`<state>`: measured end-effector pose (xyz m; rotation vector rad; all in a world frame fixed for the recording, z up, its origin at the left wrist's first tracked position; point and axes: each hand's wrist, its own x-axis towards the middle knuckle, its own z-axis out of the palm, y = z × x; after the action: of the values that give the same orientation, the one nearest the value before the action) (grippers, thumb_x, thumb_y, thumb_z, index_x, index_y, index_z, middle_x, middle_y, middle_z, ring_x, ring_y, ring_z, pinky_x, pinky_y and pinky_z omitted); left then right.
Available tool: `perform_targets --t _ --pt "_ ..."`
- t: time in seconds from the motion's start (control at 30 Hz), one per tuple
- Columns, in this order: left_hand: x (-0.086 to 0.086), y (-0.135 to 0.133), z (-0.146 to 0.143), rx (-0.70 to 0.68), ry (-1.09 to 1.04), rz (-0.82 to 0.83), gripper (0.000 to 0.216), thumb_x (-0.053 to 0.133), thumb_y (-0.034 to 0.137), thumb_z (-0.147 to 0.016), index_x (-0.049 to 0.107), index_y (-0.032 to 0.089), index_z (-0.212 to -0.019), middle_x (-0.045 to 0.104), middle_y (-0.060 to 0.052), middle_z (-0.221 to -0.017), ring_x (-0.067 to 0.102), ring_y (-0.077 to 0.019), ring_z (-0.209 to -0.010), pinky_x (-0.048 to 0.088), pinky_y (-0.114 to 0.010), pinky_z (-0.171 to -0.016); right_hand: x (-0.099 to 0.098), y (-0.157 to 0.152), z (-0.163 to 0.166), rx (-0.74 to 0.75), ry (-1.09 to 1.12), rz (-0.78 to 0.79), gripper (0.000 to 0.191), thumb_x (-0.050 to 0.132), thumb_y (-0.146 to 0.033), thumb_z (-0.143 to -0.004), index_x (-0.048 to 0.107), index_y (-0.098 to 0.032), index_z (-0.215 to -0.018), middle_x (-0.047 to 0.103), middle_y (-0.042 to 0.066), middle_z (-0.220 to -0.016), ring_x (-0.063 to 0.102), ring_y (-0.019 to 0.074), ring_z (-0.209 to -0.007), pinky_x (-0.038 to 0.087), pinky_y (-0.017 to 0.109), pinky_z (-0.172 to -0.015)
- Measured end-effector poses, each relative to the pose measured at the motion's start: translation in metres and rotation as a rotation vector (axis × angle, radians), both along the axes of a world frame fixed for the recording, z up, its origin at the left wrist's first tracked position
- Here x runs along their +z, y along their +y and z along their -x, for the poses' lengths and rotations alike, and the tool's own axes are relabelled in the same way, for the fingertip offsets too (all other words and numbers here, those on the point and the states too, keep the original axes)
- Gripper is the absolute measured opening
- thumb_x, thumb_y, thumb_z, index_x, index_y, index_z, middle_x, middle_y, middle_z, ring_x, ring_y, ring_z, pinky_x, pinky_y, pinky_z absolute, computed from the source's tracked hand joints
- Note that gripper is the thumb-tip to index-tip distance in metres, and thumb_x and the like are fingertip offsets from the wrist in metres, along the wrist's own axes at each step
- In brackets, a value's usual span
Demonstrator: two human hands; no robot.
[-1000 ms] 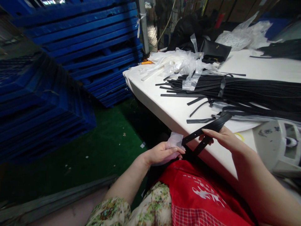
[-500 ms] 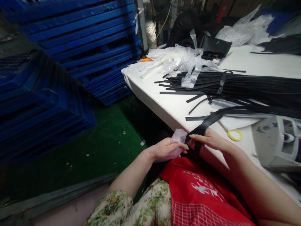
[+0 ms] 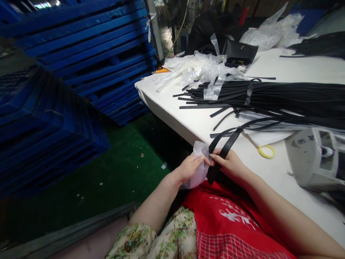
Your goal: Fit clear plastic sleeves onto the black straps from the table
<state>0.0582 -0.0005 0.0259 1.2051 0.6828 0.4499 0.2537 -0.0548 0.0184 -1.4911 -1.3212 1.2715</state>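
My left hand [image 3: 191, 167] is closed on a piece of translucent white plastic film [image 3: 199, 178], which sticks out above and below the fingers. Beside it, my right hand [image 3: 228, 162] grips black flat strips [image 3: 229, 144] near their ends. The strips arch back over the table edge toward the pile, and their short ends hang down below my fingers. The fingertips of both hands meet or nearly meet at the film's right edge. Past the hands, a bundle of black strips [image 3: 283, 95] lies on the white table [image 3: 178, 117], bound with a clear band.
A heap of crumpled plastic film [image 3: 201, 68] and an orange-handled cutter [image 3: 162, 71] lie at the table's far corner. On the right sit a yellow ring [image 3: 266, 151] and a white tape dispenser [image 3: 306, 158]. Stacked blue pallets [image 3: 88, 54] stand left over the green floor [image 3: 129, 154].
My right hand has moved left, closer to my left hand. The black strips now spread apart, with their ends showing below the fingers. The film stands more upright and spread out.
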Motion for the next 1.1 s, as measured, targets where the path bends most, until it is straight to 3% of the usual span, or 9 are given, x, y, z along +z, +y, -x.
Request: perform_targets --t 0.17,0.33,0.43,0.5,0.57,0.73,0.97,1.1 --pt "0.007 0.006 0.013 -0.287 0.010 -0.044 0.056 0.052 0.062 -0.090 0.072 0.010 -0.087 0.071 -0.011 -0.092 0.065 -0.0211 -0.090 0.047 -0.033 -0.091 0.005 0.002 -0.004 -0.072 0.141 0.050 0.039 0.063 -0.054 -0.086 0.064 -0.017 -0.074 0.067 0.003 -0.066 0.061 0.0150 -0.058 0.049 0.026 -0.056" --pt "-0.002 0.002 0.017 -0.204 0.116 -0.177 0.057 0.045 0.061 -0.094 0.071 0.011 -0.099 0.069 -0.009 -0.086 0.065 -0.0181 -0.077 0.050 -0.028 -0.074 0.029 0.001 -0.029 -0.187 0.057 0.089 0.058 0.052 -0.071 -0.084 0.068 -0.016 -0.073 0.069 0.007 -0.062 0.055 0.0141 -0.043 0.044 0.026 -0.041" --pt "0.000 -0.001 0.023 -0.271 0.145 -0.335 0.050 0.041 0.053 -0.098 0.071 0.013 -0.102 0.069 -0.010 -0.095 0.065 -0.0190 -0.084 0.051 -0.028 -0.076 0.050 -0.004 -0.040 -0.430 0.170 -0.169 0.062 0.044 -0.072 -0.088 0.067 -0.018 -0.069 0.066 0.007 -0.058 0.052 0.0137 -0.039 0.040 0.027 -0.036" --pt "0.006 -0.004 0.026 -0.338 0.145 -0.459 0.044 0.040 0.047 -0.100 0.070 0.015 -0.105 0.068 -0.010 -0.104 0.064 -0.0201 -0.093 0.050 -0.030 -0.085 0.061 -0.007 -0.040 -0.616 0.252 -0.409 0.057 0.048 -0.069 -0.089 0.065 -0.019 -0.067 0.064 0.006 -0.056 0.055 0.0150 -0.042 0.038 0.027 -0.036" --pt "0.013 -0.007 0.027 -0.394 0.146 -0.567 0.040 0.039 0.042 -0.101 0.070 0.017 -0.106 0.067 -0.010 -0.110 0.063 -0.0211 -0.101 0.047 -0.031 -0.094 0.066 -0.008 -0.034 -0.703 0.268 -0.545 0.054 0.051 -0.067 -0.088 0.066 -0.020 -0.067 0.064 0.006 -0.057 0.057 0.0162 -0.044 0.038 0.028 -0.036" --pt "0.022 -0.014 0.025 -0.478 0.156 -0.681 0.039 0.034 0.035 -0.102 0.068 0.018 -0.110 0.066 -0.011 -0.118 0.060 -0.0222 -0.110 0.043 -0.033 -0.103 0.063 -0.010 -0.022 -0.674 0.181 -0.510 0.056 0.045 -0.069 -0.090 0.064 -0.021 -0.069 0.064 0.008 -0.058 0.059 0.0190 -0.048 0.041 0.030 -0.040" --pt "0.025 -0.016 0.023 -0.486 0.116 -0.656 0.039 0.034 0.035 -0.102 0.068 0.019 -0.113 0.066 -0.009 -0.121 0.060 -0.0215 -0.114 0.042 -0.032 -0.105 0.055 -0.015 -0.014 -0.565 0.099 -0.420 0.057 0.037 -0.069 -0.093 0.065 -0.023 -0.074 0.064 0.009 -0.061 0.058 0.0187 -0.048 0.047 0.033 -0.045" --pt "0.025 -0.015 0.022 -0.464 0.110 -0.651 0.038 0.035 0.033 -0.101 0.069 0.017 -0.109 0.067 -0.010 -0.117 0.061 -0.0212 -0.111 0.044 -0.031 -0.103 0.057 -0.015 -0.014 -0.639 0.098 -0.432 0.058 0.037 -0.070 -0.091 0.064 -0.022 -0.074 0.065 0.010 -0.062 0.059 0.0191 -0.049 0.048 0.033 -0.046"
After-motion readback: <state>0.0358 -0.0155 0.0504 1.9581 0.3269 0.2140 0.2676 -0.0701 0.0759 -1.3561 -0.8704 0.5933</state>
